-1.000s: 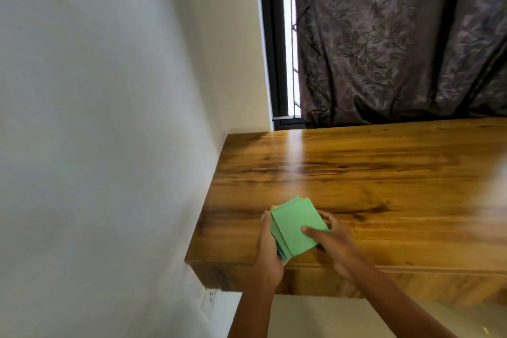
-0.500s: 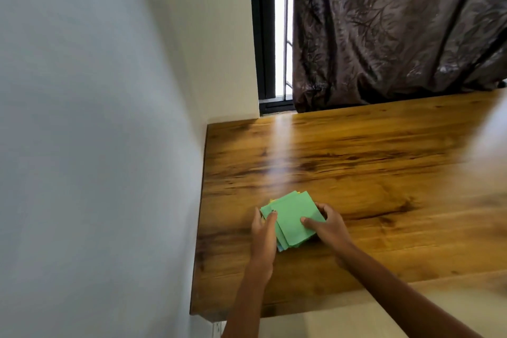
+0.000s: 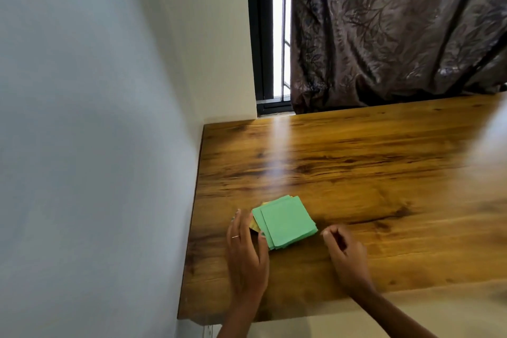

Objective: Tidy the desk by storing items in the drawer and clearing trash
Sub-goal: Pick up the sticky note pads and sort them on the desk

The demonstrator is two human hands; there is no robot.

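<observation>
- Stack of green paper squares (image 3: 285, 221): lies flat on the wooden counter (image 3: 356, 173), near its left edge and towards the near side. The sheets are slightly fanned, not squared up; a yellow sheet (image 3: 254, 223) shows at the stack's left edge beneath the green ones. The stack is turned at an angle to the counter's edges, one corner pointing away towards the window and the opposite corner towards the person. The sheets look roughly square, so no clear long axis can be told.
- Left hand (image 3: 247, 250): rests on the counter just left of the stack, fingers straight and together, pointing away from the person. The thumb tip touches the stack's near-left edge. A thin ring (image 3: 235, 236) sits on one finger. Grip: apart, holding nothing.
- Right hand (image 3: 345, 252): on the counter just right of the stack, apart from it, fingers loosely curled. Grip: relaxed, holding nothing.
- White wall (image 3: 96, 145): runs along the counter's left edge.
- Dark patterned curtain (image 3: 397, 30): hangs behind the counter's far edge.
- Window frame (image 3: 260, 35): dark, left of the curtain, with a bright strip of daylight.
</observation>
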